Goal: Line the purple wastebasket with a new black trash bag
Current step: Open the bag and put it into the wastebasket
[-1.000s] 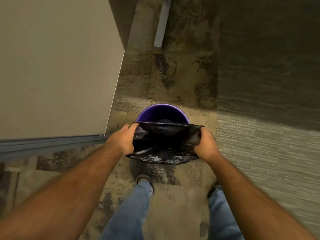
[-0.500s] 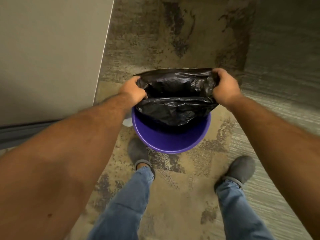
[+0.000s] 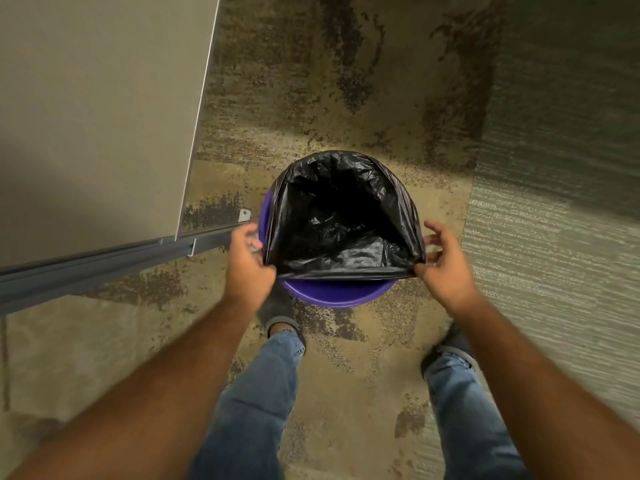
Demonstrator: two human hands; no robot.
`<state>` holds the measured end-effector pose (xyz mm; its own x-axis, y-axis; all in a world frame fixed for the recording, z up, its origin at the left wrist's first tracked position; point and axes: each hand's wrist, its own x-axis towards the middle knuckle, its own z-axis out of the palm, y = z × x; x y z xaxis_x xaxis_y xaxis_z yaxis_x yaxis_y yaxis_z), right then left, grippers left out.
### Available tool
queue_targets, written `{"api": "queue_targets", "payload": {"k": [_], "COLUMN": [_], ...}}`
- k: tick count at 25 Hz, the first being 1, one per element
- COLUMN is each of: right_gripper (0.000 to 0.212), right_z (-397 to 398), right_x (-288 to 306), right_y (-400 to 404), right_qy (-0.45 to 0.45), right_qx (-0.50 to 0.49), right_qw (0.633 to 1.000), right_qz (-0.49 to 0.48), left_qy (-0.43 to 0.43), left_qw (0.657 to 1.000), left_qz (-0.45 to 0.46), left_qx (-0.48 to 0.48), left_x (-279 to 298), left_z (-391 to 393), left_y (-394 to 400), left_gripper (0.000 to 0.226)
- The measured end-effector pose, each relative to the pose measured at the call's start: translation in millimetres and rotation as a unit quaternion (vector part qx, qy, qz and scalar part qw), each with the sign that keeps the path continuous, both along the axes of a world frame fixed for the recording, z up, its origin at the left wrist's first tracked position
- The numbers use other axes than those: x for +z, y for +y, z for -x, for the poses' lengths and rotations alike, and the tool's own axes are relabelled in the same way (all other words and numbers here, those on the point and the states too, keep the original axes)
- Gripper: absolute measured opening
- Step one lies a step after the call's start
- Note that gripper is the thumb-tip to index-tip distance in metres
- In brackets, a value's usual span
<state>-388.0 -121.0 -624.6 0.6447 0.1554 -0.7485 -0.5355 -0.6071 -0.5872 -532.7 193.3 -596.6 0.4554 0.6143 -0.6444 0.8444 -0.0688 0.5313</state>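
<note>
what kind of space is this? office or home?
Probably an office or similar commercial space. The floor is patterned carpet tile meeting a striped grey section, and a plain panel, maybe a partition or desk side, sits in a metal base rail. The small purple wastebasket fits a desk-side bin.

- There is a single view — the head camera, worn by the person and looking almost straight down.
- It faces the carpet (image 3: 346,98) ahead of the feet, with both forearms reaching in from the bottom corners.
- It sits close above the purple wastebasket (image 3: 332,296), which lies near centre frame.
- The wide lens bends the partition panel (image 3: 97,116) at left — no second view overlaps.
</note>
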Motion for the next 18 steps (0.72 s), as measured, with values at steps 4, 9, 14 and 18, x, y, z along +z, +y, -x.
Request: {"api": "queue_targets", "payload": {"k": [4, 9, 14, 18], "right_gripper": [0.060, 0.021, 0.015, 0.018], "right_z": [27, 30, 34, 54], "right_x": [-19, -27, -22, -21], "right_y": [-6, -3, 7, -3], "right_qy": [0.017, 0.109, 0.120, 0.097], "right_qx": [-0.042, -0.018, -0.185, -0.288], "right_qw": [0.998, 0.991, 0.975, 0.951], "right_qz": [0.042, 0.080, 0.009, -0.048], "left_qy": [0.091, 0.066, -0.011, -0.050], "left_qw": [0.972, 0.902, 0.880, 0.885], "left_qz": [0.068, 0.120, 0.228, 0.213], "left_qx": [0.206, 0.409, 0.417, 0.411], "left_x": [-3, -6, -4, -13], "left_z": [39, 49, 42, 42], "left_y": [-41, -55, -48, -52], "left_gripper": [0.011, 0.014, 0.006, 0.008]}}
